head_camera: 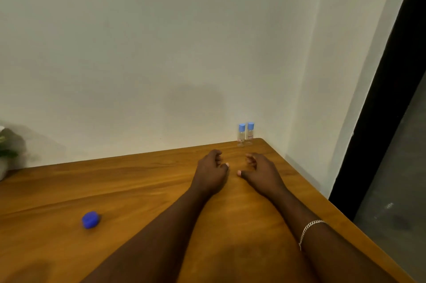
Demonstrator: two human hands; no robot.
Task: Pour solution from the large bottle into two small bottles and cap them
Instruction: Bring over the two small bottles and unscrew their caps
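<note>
Two small clear bottles stand side by side at the far right corner of the wooden table, the left small bottle [241, 135] and the right small bottle [250, 133], each with a light blue cap on. My left hand [211, 170] and my right hand [259, 170] hover just in front of them, fingers curled and apart, holding nothing. A loose dark blue cap [90, 220] lies on the table at the near left. The large bottle is out of sight.
The wooden table [138, 185] meets a white wall at the back. Its right edge drops off beside a dark door frame [378, 102]. A potted plant [7, 146] stands at the far left. A bracelet [310, 229] circles my right wrist.
</note>
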